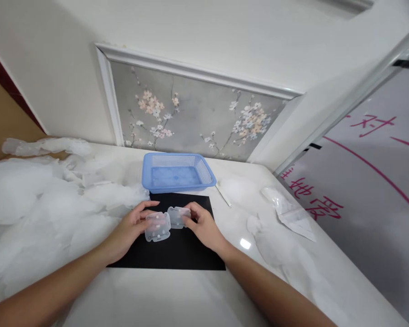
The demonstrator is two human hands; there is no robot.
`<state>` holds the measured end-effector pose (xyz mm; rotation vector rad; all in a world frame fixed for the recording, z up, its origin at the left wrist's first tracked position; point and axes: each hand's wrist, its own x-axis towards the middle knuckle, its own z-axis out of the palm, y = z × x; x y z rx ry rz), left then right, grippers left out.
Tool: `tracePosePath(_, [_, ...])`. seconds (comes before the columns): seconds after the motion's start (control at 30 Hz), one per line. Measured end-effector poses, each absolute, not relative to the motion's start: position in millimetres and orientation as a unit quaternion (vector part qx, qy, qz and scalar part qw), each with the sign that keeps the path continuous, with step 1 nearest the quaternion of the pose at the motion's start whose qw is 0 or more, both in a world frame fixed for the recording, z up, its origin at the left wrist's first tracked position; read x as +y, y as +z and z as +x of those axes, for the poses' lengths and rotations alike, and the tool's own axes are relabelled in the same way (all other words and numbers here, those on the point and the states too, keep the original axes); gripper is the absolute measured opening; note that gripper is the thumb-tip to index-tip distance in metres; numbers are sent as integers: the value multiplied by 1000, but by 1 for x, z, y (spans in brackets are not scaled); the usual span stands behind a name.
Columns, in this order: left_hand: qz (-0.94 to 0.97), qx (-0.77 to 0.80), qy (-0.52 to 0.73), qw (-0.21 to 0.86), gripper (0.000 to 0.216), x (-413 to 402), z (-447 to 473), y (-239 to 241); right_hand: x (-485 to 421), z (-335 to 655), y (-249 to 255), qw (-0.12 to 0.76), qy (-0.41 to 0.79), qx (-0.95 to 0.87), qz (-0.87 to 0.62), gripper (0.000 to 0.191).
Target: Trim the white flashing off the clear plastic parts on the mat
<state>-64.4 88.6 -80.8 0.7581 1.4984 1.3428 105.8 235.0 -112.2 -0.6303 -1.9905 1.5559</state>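
Above a black mat [187, 254], my left hand [131, 229] grips a translucent, rounded-square plastic piece [158, 227] with several small round dots on it. The thumb shows behind this piece, and the other fingers are stretched out past its upper edge. My right hand [204, 225] pinches a similar translucent plastic piece [176, 218] between thumb and fingers at its right side. The two pieces meet edge to edge; whether they are joined I cannot tell. Just beyond both hands stands a blue plastic basket [179, 187] with lattice sides.
Heaps of translucent white plastic bags [54, 218] cover the left side of the white table [150, 295]. To the basket's right lies a thin white stick [224, 195]. Farther right is a clear plastic packet [295, 220]. A wall and a whiteboard [371, 181] bound the table.
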Motion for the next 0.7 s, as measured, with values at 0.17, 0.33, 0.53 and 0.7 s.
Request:
tracePosePath(0.17, [329, 621, 549, 452, 51, 91, -70, -86, 241, 104, -111, 258, 759, -551, -233, 26])
tracePosePath(0.33, [386, 661, 539, 351, 24, 89, -74, -88, 252, 108, -108, 218, 834, -455, -223, 37])
tracePosePath(0.53, [361, 681, 526, 359, 25, 89, -72, -83, 257, 111, -107, 192, 852, -432, -226, 39])
tracePosePath(0.7, [328, 658, 555, 389, 23, 92, -73, -85, 260, 110, -110, 182, 860, -421, -225, 50])
